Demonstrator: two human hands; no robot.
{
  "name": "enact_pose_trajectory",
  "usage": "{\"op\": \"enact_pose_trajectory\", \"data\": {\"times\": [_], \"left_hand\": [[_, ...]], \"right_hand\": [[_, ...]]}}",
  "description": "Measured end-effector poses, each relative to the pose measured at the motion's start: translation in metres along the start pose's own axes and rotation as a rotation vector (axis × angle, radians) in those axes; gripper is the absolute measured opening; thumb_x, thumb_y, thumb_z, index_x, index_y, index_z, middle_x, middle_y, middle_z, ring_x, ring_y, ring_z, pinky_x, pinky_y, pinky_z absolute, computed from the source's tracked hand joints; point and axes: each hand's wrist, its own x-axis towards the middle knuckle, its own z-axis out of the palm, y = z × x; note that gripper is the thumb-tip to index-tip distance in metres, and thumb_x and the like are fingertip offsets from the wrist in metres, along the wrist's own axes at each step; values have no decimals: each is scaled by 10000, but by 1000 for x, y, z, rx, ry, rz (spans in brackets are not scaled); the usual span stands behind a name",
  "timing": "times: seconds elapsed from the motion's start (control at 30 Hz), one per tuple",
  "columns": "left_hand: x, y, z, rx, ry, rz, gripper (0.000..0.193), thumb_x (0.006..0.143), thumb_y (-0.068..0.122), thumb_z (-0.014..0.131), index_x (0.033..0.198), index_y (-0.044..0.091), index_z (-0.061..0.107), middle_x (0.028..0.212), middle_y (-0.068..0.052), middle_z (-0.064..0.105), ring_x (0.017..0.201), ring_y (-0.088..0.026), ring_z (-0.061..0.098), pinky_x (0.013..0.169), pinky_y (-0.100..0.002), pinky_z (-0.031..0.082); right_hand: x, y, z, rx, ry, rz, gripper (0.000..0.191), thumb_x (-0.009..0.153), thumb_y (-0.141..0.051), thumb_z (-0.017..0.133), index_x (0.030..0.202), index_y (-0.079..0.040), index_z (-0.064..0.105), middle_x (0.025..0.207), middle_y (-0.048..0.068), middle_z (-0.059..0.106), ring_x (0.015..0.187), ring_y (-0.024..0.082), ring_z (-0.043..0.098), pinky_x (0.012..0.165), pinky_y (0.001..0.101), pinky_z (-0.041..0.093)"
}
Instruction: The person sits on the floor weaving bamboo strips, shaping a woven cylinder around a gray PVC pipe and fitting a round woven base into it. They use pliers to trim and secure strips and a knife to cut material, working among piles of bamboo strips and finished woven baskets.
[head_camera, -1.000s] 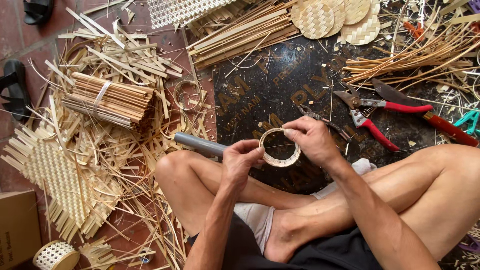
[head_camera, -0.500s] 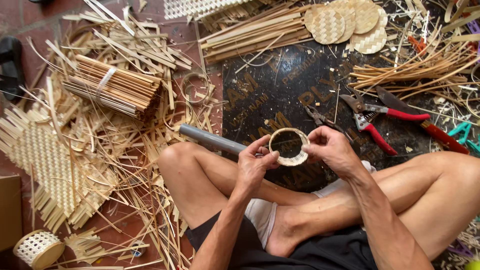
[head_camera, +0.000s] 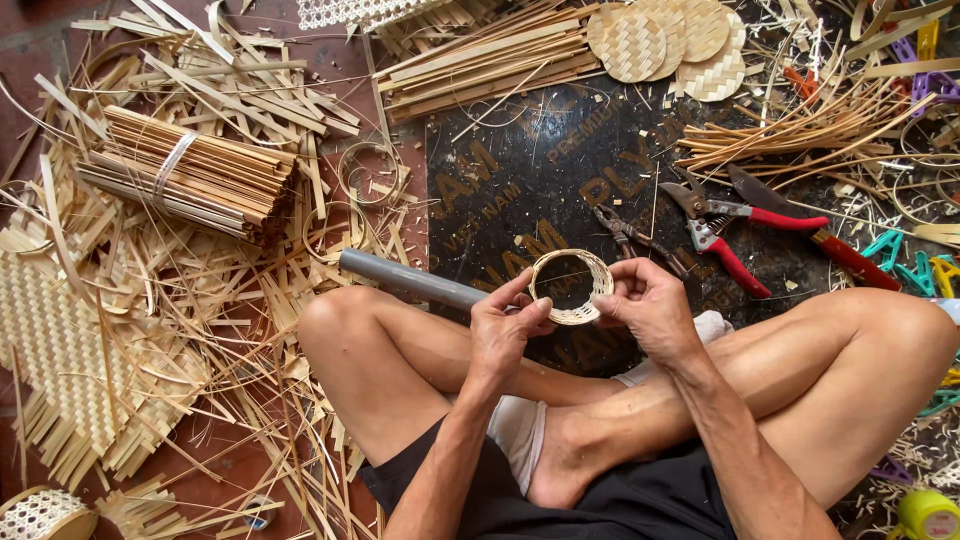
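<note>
Far left: a flat woven bamboo mat (head_camera: 55, 350) lies on the red floor, edges frayed, and a small woven basket (head_camera: 40, 515) sits at the bottom corner. Above the mat, a bundle of cut bamboo strips (head_camera: 190, 180) tied with a pale band, on loose shavings. A grey pipe (head_camera: 410, 280) runs from the shavings toward the left hand and passes behind it. Left hand (head_camera: 505, 330): thumb and forefinger pinched on the near-left rim of the woven bamboo ring (head_camera: 570, 287), remaining fingers curled under. Ring is held upright-tilted above the dark board (head_camera: 520, 170), just in front of the crossed legs, opening facing the camera. Right hand (head_camera: 650, 305): thumb and fingertips pressed on the ring's right rim, fingers close together. Behind the ring, dark pliers (head_camera: 635, 235) lie on the board. Right of those, red-handled shears (head_camera: 725, 235). Top centre-right: stacked round woven discs (head_camera: 665, 40). Far right: loose bamboo slivers (head_camera: 800, 125).
</note>
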Motion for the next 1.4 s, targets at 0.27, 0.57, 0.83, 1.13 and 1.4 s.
{"op": "enact_pose_trajectory", "data": {"times": [0.27,0.57,0.83,1.13,1.4], "left_hand": [[5,27,9,339,16,71,543,851,23,753,1380,-25,641,827,2,636,686,-63,581,605,-243,511],[-6,80,25,916,117,385,412,782,-6,665,1184,55,737,856,-103,610,662,-232,639,625,-348,544],[84,120,41,1324,-436,841,308,784,-56,654,1017,102,776,940,-101,648,916,-308,623,802,-422,534],[48,101,-1,856,51,590,367,864,83,779,1214,10,695,952,-97,656,811,-203,669,683,-336,573],[15,70,18,744,193,449,223,907,55,699,1120,0,732,875,-111,638,676,-212,660,579,-348,553]], "right_hand": [[-15,-1,9,-53,39,29,368,844,-31,776,1166,44,614,887,33,667,735,93,662,637,264,590],[44,-62,-25,-656,64,-196,183,909,-205,708,970,-45,769,825,60,748,690,181,705,628,326,565],[280,-140,-42,-1329,281,-469,600,930,-438,743,1297,-6,547,1260,259,591,891,348,634,708,482,555],[314,-114,-64,-1462,344,-629,331,788,-325,790,853,-49,619,1007,147,553,1024,305,527,897,466,459],[271,-101,-74,-918,451,-510,233,822,-153,804,773,-84,587,881,100,590,787,218,565,649,374,519]]}}
